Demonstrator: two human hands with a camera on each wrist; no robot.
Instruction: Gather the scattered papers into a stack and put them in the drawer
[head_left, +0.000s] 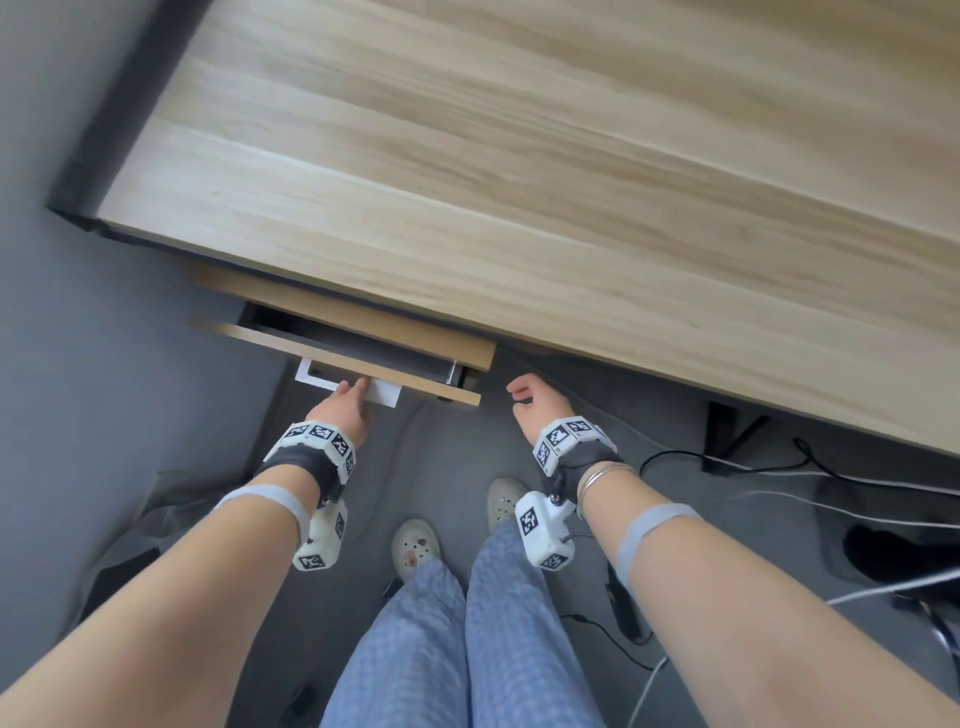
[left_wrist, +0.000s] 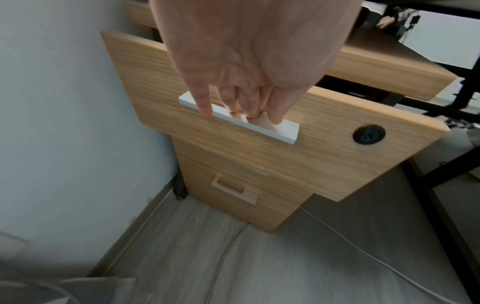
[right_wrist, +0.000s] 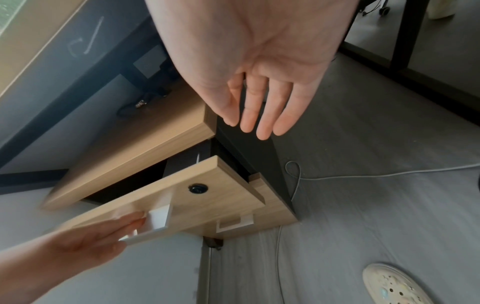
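The top drawer (head_left: 332, 358) of the wooden pedestal under the desk (head_left: 519, 182) stands a little pulled out – a narrow dark gap shows between its front and the cabinet top; the left hand (head_left: 340, 410) is at the white bar handle (left_wrist: 283, 131) on the drawer front, with the fingers (left_wrist: 203, 102) hooked over the bar from above and their tips tucked behind it, so it grasps the handle; the right hand (head_left: 532, 405) hangs free just beside the right corner of the drawer, its fingers (right_wrist: 262, 115) straight and loose, holding nothing and touching nothing; a round black lock (left_wrist: 369, 134) sits on the drawer front to the right of the handle; below it a lower drawer (left_wrist: 244, 197) with its own handle is fully closed; the papers cannot be seen in any view – the slit of the drawer is too dark to tell what is inside; thin cables (head_left: 727, 462) lie on the grey floor (head_left: 104, 364) near the person's light clogs (head_left: 415, 545)
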